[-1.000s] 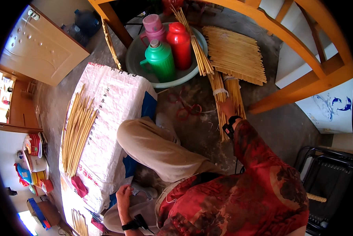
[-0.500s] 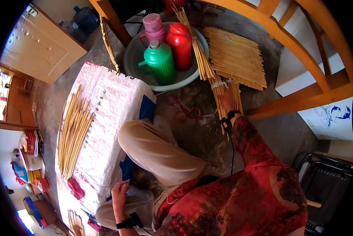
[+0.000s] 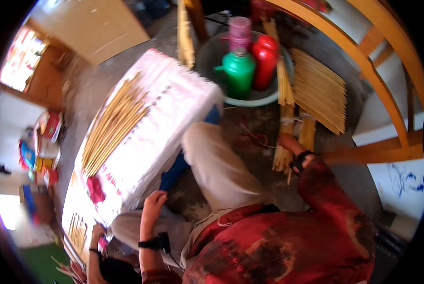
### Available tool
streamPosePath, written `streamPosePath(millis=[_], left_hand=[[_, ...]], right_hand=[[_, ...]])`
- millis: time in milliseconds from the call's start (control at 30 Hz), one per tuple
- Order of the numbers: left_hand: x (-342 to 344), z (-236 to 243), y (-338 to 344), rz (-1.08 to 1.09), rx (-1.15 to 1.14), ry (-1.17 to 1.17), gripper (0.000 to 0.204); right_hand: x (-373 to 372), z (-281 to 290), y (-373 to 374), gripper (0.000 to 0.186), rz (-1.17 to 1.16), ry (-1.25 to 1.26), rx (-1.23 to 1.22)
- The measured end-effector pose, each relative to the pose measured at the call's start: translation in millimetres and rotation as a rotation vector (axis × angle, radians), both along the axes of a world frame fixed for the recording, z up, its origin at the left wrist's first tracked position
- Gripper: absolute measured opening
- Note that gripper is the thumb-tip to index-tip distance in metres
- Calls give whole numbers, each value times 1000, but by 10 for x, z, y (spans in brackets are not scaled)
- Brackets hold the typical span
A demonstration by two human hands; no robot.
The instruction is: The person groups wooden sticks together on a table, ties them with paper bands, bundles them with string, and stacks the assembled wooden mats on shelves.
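My right hand (image 3: pixel 291 143) rests at a bundle of pale stalks (image 3: pixel 284 154) on the floor, its blurred fingers curled over the edge below the white tie. A second tied bundle (image 3: pixel 307 135) lies just right of it. Over my bent left leg, my left hand (image 3: pixel 155 202) is curled closed, and nothing shows in it. Loose stalks (image 3: pixel 115 123) are spread on a white woven sheet (image 3: pixel 167 123) to the left, with a dark red cloth (image 3: pixel 95 190) at their near end. Another person's hand (image 3: pixel 97 232) is at the sheet's near corner, beside some short stalks (image 3: pixel 77 232).
A pale basin (image 3: pixel 254 102) holds a green flask (image 3: pixel 239 71), a red flask (image 3: pixel 265 59) and a pink one (image 3: pixel 240 33). Right of it lies a flat layer of stalks (image 3: pixel 319 87). A wooden chair frame (image 3: pixel 363 154) stands at the right. Red string (image 3: pixel 257 137) lies on the floor.
The view has swung, so the scene sits further right and is blurred. My left hand has lifted slightly. My right hand stays at the bundle. Another person's arm shows more at lower left.
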State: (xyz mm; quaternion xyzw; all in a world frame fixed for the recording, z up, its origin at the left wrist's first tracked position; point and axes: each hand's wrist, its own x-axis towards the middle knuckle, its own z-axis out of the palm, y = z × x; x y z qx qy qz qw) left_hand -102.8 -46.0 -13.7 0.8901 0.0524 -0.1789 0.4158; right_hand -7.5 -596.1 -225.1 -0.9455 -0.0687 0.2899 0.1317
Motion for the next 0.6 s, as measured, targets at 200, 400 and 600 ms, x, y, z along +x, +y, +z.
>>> streamPosePath(millis=[200, 400, 600], left_hand=[[215, 104, 245, -88, -45, -77, 23], [341, 274, 653, 10, -100, -204, 24], [442, 73, 1126, 163, -162, -348, 24]], right_hand=[[81, 1516, 827, 23, 66, -47, 320], [449, 2768, 1705, 20, 216, -611, 270], [952, 3288, 3160, 26, 462, -667, 611]])
